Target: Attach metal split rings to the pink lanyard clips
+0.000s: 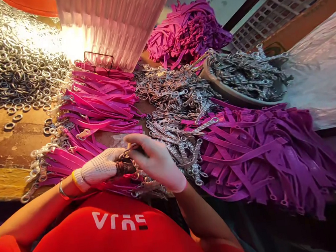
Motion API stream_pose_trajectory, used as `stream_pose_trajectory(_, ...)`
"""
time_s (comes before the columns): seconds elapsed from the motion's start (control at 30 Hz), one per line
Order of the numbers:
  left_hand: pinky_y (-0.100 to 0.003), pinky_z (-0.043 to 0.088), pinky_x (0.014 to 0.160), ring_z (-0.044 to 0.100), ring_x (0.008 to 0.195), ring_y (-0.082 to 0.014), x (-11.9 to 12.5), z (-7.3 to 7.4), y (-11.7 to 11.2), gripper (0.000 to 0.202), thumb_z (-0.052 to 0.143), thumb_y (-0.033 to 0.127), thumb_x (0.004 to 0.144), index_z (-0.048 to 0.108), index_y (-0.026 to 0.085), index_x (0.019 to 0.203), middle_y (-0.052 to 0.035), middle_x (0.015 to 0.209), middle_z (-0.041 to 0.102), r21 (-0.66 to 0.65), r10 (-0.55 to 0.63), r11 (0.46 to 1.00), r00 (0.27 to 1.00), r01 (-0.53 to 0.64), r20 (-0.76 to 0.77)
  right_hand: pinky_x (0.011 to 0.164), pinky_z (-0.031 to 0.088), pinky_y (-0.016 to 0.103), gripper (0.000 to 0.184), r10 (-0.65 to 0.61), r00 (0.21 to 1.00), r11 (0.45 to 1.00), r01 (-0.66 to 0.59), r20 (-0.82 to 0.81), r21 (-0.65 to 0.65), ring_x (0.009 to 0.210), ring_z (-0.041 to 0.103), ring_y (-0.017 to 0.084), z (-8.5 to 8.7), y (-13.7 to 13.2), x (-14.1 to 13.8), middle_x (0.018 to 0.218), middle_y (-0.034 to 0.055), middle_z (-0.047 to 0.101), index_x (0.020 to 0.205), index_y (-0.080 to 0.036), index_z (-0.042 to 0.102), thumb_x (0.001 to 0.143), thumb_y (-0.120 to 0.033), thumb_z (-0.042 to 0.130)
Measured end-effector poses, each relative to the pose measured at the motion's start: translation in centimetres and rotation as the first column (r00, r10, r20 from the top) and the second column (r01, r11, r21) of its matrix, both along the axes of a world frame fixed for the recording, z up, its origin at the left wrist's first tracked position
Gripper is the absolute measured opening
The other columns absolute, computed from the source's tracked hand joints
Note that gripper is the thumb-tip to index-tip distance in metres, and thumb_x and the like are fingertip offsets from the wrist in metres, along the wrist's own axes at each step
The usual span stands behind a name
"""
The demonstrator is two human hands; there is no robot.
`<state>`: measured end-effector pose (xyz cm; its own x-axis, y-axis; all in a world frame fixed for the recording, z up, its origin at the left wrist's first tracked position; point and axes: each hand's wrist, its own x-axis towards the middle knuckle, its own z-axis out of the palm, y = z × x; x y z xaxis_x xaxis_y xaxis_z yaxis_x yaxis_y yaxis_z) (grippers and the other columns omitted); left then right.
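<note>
The two hands met low before the torso, close to the table's edge, bent inward so that the piece between them probably sat in easy view. The right hand, in a smooth white glove, pinched a small metal piece between curled fingers; the left hand, in a knitted glove with dark dots, lay against it, but its fingertips were hidden — whether they gripped could not be told. Just beyond and to the left, flat pink straps lay roughly parallel, many ending in metal links, an arrangement that presumably kept their ends accessible. To the right, flat, pierced silvery links formed a loose heap; more filled a grey basin, whose wall likely stopped them from spreading. Nearest the right arm, purple straps, supple and ribbon-like, draped over the edge; a further purple bundle stood behind. At far left, round, glossy metal rings were mounded on the worn wooden table — beside a ribbed, translucent sheet that perhaps screened the glare.
</note>
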<state>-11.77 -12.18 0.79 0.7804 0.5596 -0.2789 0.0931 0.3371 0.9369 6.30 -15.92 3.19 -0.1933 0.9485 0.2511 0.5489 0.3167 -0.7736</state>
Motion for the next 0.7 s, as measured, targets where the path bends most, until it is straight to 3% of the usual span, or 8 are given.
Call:
stream_pose_trajectory(0.07, -0.018, 0.029, 0.041, 0.039, 0.047, -0.0061, -0.5, 0.3, -0.5, 0.028, 0.066, 0.042, 0.090, 0.063, 0.014, 0.090, 0.0037, 0.062, 0.052, -0.105, 0.022, 0.994, 0.999, -0.017, 0.050, 0.083, 0.053, 0.027, 0.030, -0.108, 0.992, 0.992, 0.103, -0.072, -0.072, 0.085, 0.065, 0.014, 0.2, -0.4, 0.3, 0.100, 0.0003, 0.072, 0.118, -0.024, 0.066, 0.089, -0.020, 0.061)
stream_pose_trajectory(0.17, -0.018, 0.026, 0.039, 0.035, 0.043, -0.0065, -1.0, 0.5, -1.0, 0.034, 0.061, 0.049, 0.090, 0.062, 0.015, 0.092, 0.0049, 0.056, 0.046, -0.201, 0.167, 0.967, 0.984, -0.154, 0.053, 0.080, 0.052, 0.026, 0.029, -0.194, 0.975, 0.975, 0.179, -0.111, -0.128, 0.084, 0.063, 0.014, 0.1, -0.9, 0.2, 0.098, -0.0002, 0.071, 0.113, -0.022, 0.068, 0.085, -0.021, 0.063)
stream_pose_trajectory(0.37, -0.017, 0.027, 0.037, 0.036, 0.040, -0.0064, -0.8, -0.1, -1.2, 0.038, 0.063, 0.054, 0.091, 0.062, 0.016, 0.087, 0.0039, 0.052, 0.048, -0.157, 0.247, 0.956, 0.969, -0.247, -0.017, 0.076, 0.052, 0.026, 0.027, -0.244, 0.958, 0.961, 0.218, -0.149, -0.168, 0.080, 0.062, 0.013, -0.6, -1.6, -0.8, 0.097, 0.0004, 0.070, 0.112, -0.022, 0.068, 0.086, -0.024, 0.061)
stream_pose_trajectory(0.43, -0.017, 0.026, 0.036, 0.035, 0.039, -0.0061, -0.8, -0.5, -1.0, 0.035, 0.063, 0.050, 0.090, 0.061, 0.016, 0.082, 0.0034, 0.053, 0.048, -0.287, 0.291, 0.919, 0.956, -0.272, 0.025, 0.073, 0.051, 0.026, 0.028, -0.254, 0.953, 0.962, 0.231, -0.165, -0.149, 0.077, 0.061, 0.013, -0.7, -1.9, -1.1, 0.096, 0.0002, 0.069, 0.112, -0.022, 0.068, 0.085, -0.023, 0.060)
stream_pose_trajectory(0.5, -0.017, 0.024, 0.034, 0.033, 0.038, -0.0053, -1.1, -0.8, -0.7, 0.030, 0.065, 0.044, 0.087, 0.058, 0.016, 0.078, 0.0028, 0.056, 0.049, -0.474, 0.323, 0.847, 0.942, -0.241, 0.097, 0.070, 0.051, 0.025, 0.027, -0.268, 0.943, 0.961, 0.248, -0.196, -0.123, 0.074, 0.060, 0.012, -0.7, -2.1, -1.4, 0.096, -0.0002, 0.069, 0.111, -0.023, 0.067, 0.086, -0.022, 0.059)
stream_pose_trajectory(0.57, -0.017, 0.024, 0.035, 0.034, 0.038, -0.0052, -1.5, -0.9, -0.6, 0.027, 0.068, 0.041, 0.083, 0.058, 0.016, 0.077, 0.0016, 0.058, 0.052, -0.561, 0.333, 0.805, 0.930, -0.194, 0.155, 0.066, 0.051, 0.024, 0.024, -0.286, 0.931, 0.956, 0.262, -0.228, -0.130, 0.071, 0.059, 0.011, -0.7, -2.3, -1.5, 0.094, -0.0012, 0.068, 0.109, -0.023, 0.067, 0.086, -0.022, 0.059)
stream_pose_trajectory(0.63, -0.017, 0.027, 0.038, 0.042, 0.043, -0.0065, -1.9, -0.9, -0.7, 0.025, 0.071, 0.039, 0.082, 0.063, 0.015, 0.083, -0.0015, 0.064, 0.059, -0.498, 0.303, 0.848, 0.937, -0.182, 0.173, 0.064, 0.051, 0.023, 0.020, -0.310, 0.923, 0.950, 0.288, -0.228, -0.122, 0.069, 0.060, 0.011, -0.8, -2.4, -1.5, 0.091, -0.0019, 0.068, 0.107, -0.024, 0.066, 0.087, -0.022, 0.061)
stream_pose_trajectory(0.7, -0.018, 0.033, 0.043, 0.051, 0.051, -0.0093, -2.2, -0.8, -1.1, 0.029, 0.073, 0.039, 0.082, 0.068, 0.013, 0.092, -0.0063, 0.073, 0.067, -0.407, 0.259, 0.898, 0.949, -0.168, 0.181, 0.067, 0.053, 0.025, 0.019, -0.343, 0.925, 0.938, 0.346, -0.163, -0.012, 0.070, 0.062, 0.012, -1.2, -2.5, -1.4, 0.091, -0.0015, 0.069, 0.108, -0.025, 0.066, 0.089, -0.023, 0.063)
